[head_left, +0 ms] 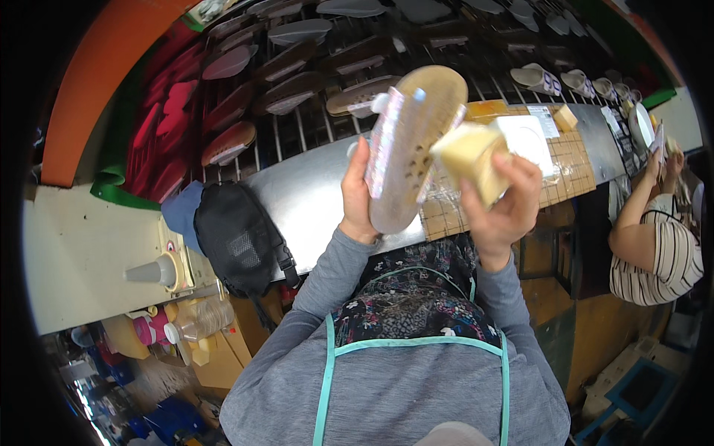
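Note:
My left hand point(358, 199) grips a brown shoe sole point(405, 204) by its left edge. The sole is tilted up over the bench, with shiny iridescent strips point(385, 141) along its sides and a patch of small dark holes or dots near its middle. Between the fingers and thumb of my right hand point(509, 201) is a pale yellow sponge block point(470, 152), slightly blurred. The sponge is right beside the sole, overlapping its right edge; I cannot tell whether they touch.
Beyond the metal bench point(297, 175), a slatted rack holds several soles point(290, 93). A grid-patterned board point(580, 152) bears white paper and a small yellow block point(565, 119). A black bag point(236, 232) sits at the left. At the far right, a person in a striped top point(662, 256) works.

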The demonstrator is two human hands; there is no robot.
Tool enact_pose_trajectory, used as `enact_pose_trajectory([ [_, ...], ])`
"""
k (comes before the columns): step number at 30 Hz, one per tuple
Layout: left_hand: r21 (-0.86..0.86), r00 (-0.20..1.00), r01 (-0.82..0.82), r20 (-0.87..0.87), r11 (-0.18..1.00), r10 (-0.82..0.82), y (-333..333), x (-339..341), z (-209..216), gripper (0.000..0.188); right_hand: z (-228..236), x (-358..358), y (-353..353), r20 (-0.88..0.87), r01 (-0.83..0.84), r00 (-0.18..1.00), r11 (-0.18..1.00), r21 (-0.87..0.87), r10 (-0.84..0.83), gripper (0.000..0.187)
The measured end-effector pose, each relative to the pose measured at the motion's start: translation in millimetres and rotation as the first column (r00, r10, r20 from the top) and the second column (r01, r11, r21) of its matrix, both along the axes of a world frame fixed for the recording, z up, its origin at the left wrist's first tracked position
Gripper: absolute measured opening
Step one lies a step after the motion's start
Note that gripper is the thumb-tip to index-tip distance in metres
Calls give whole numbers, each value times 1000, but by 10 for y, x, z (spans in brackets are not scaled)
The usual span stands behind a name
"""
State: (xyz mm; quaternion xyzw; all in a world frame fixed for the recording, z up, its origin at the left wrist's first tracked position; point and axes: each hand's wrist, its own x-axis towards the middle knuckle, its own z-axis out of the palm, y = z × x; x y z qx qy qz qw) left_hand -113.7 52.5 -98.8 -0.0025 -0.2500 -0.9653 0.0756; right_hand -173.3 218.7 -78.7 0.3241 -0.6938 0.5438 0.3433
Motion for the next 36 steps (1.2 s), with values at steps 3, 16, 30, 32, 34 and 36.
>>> enact_pose_trajectory([
  [3,-105,998,28,55,994,-23,205,2,7,64,68,-153,-10,-10,35,999,998,-52,-35,52],
  [16,18,751,118,-656,993,-77,-902,304,-308,77,-375,98,1221,489,163,872,940,-302,6,37],
  [30,256,997,25,-72,966,-6,-782,104,-440,48,-717,258,1293,381,296,845,922,251,-375,33],
  [32,126,979,-141,166,982,119,-581,-10,-449,48,-614,244,1087,582,192,813,957,-216,-32,36],
  [34,-49,968,-116,216,992,124,-411,-135,-369,49,-459,277,848,536,30,813,903,-428,227,40],
  [36,-60,974,24,228,998,-10,-307,-265,-239,59,-286,299,620,430,-216,831,917,-336,353,45],
])
